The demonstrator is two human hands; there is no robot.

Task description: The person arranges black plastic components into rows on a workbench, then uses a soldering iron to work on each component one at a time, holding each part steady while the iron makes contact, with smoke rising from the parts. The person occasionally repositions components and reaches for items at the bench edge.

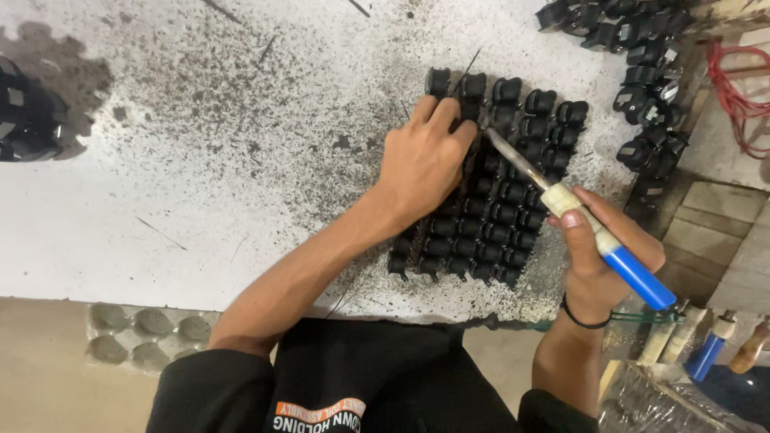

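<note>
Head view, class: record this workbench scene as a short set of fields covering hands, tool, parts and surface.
Left hand: pressing down on the block of small black parts
Right hand: holding a soldering iron, blue handle, tip at the parts
Surface: white worktable, speckled with dark debris
Nearby: loose black parts, red wire

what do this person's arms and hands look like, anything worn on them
Both forearms are bare, with short black sleeves ending near the elbows. The left hand wears nothing visible. The right hand has a thin black band around its wrist. No gloves or rings can be seen.
</note>
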